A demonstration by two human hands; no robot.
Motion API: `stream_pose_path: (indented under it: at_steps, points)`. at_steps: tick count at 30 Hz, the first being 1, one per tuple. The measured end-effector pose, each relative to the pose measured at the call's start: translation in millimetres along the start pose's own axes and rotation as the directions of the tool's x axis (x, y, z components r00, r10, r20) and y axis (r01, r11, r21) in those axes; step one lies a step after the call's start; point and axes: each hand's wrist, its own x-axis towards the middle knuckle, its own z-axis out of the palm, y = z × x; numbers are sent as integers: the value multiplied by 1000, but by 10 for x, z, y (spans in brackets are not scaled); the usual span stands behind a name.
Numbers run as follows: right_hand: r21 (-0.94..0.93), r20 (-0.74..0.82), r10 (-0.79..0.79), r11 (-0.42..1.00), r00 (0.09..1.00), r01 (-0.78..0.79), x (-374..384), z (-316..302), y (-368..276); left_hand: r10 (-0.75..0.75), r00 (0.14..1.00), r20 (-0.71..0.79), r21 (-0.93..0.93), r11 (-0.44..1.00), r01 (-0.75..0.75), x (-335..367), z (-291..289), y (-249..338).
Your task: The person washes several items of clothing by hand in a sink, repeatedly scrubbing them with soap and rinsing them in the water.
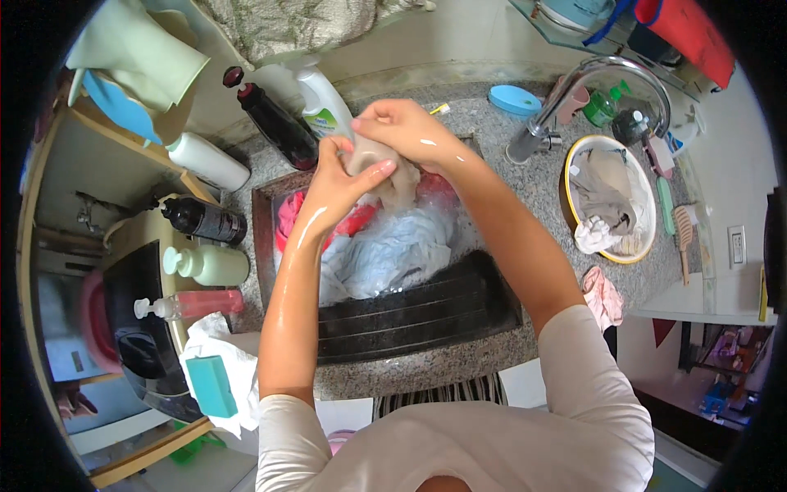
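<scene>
Near far edge of sink [262,230], beige cloth [400,185] bunched up: left hand [334,182] pinching it, right hand [410,135] clamped on it too! Light-blue cloth [393,250] piled below. Looks like hand-rubbing step; next move calls for firm grip, fresh fold.

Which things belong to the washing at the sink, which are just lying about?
Job, by the look of it:
beige cloth, held by left hand and right hand
pale-blue garment
red cloth
black ribbed washboard

Apparently just lying about:
hairbrush
blue oval dish
pink pump bottle
</scene>
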Motion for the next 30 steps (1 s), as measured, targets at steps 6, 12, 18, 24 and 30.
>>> stream_pose_path:
  at_steps: [6,12,18,24,30]
  points:
    - [259,90,-179,954,980,151,-266,-162,683,-7,1000,-12,-49,999,7,84,5,-63]
    - [456,-1,-3,890,1000,3,-395,-188,1770,-21,949,-313,-202,978,-45,277,-13,-507]
    - [-593,-387,-323,804,863,35,-286,175,2494,186,884,-428,494,868,56,23,161,-2466]
    - [-648,-385,55,695,922,-312,-272,-142,3047,-172,949,-265,674,670,310,188,675,-2416]
    - [-811,-466,-98,445,879,-379,30,65,2588,-445,894,-53,610,694,382,196,91,-2827]
